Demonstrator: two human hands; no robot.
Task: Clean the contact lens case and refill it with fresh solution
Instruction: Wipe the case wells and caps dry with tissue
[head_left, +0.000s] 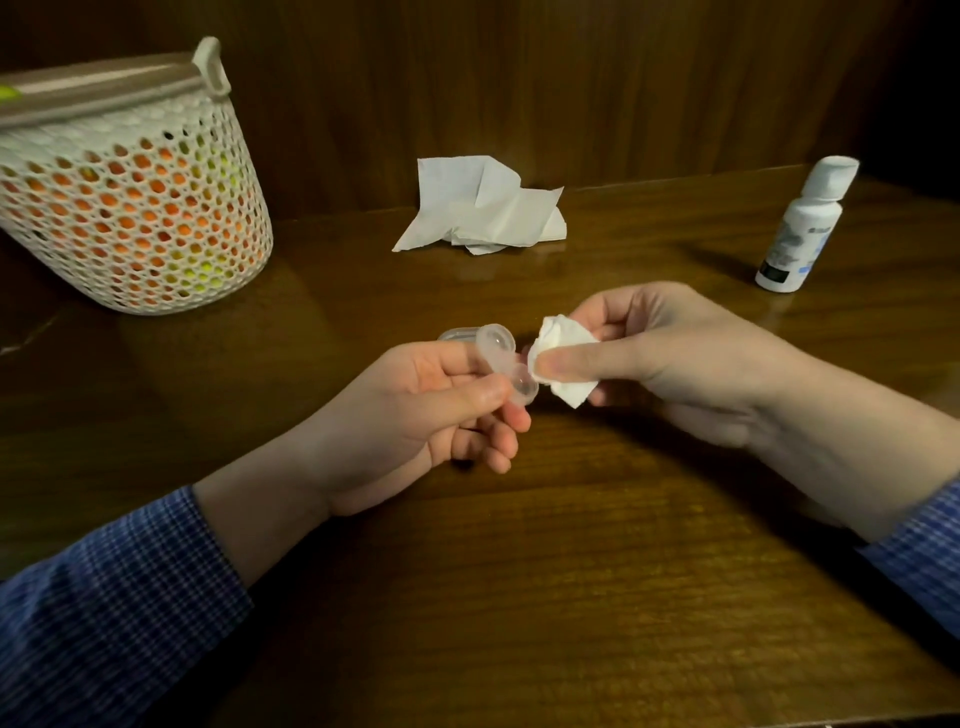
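My left hand (441, 410) pinches a clear plastic contact lens case (506, 366) between thumb and fingers, a little above the wooden table (519, 571). One well points up and to the left, the other sits by my thumb tip. My right hand (675, 358) grips a small wad of white tissue (563, 358) between thumb and fingers. The tissue touches the right end of the case. A white solution bottle (802, 228) with a white cap stands upright at the far right of the table.
A crumpled white tissue (480, 208) lies at the back middle against the wooden wall. A white perforated basket (130, 192) with orange and yellow contents stands at the back left. A clear cap-like piece (454, 334) lies just behind my left hand.
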